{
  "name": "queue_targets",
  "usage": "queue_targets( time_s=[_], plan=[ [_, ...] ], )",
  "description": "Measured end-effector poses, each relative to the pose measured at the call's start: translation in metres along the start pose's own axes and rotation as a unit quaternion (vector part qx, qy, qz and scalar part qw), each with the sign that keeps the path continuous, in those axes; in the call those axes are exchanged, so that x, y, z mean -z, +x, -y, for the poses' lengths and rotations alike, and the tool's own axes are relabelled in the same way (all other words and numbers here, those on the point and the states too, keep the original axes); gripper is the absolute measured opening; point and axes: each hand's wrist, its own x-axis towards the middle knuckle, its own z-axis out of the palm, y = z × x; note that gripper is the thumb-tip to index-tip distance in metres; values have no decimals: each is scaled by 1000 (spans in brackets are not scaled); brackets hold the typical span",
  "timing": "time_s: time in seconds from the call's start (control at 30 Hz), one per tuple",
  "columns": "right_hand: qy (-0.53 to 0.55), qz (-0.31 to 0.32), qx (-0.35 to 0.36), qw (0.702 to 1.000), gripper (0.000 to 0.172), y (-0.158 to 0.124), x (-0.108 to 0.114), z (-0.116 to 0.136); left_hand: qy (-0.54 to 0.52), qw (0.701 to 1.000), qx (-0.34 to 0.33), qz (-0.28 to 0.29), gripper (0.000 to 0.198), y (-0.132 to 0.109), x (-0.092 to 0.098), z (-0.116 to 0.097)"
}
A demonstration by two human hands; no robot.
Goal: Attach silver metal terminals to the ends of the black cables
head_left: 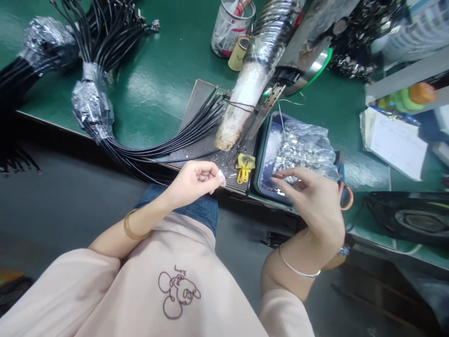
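Smooth plastic tray (268, 181); inside it, a glossy, crinkled plastic bag (314, 136); around it, a glossy, smooth table (154, 89); left of it, smooth, rubbery-looking cables (168, 147).

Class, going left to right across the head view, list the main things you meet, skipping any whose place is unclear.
Shiny, crinkled silvery wrapping around curved black cables → bare left hand → small yellow two-handled tool → bare right hand → thick white paper pad.
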Motion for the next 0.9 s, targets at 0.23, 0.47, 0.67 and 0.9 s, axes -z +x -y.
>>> queue_targets(
  time_s=[0.23,0.47,0.67,0.9],
  plan=[
    [26,103,19,994,46,13,-2,-15,22,1000,-1,5,23,2,0,2],
    [155,-150,-67,974,16,-9,-11,23,56,996,-56,-42,23,0,-5,6],
    [266,-107,-8,958,3,-26,-45,59,115,983,-117,-77,17,-4,-10,7],
    [235,-107,6,966,15,-26,-74,69,253,941,-195,-107,18,-8,-12,8]
  ],
)
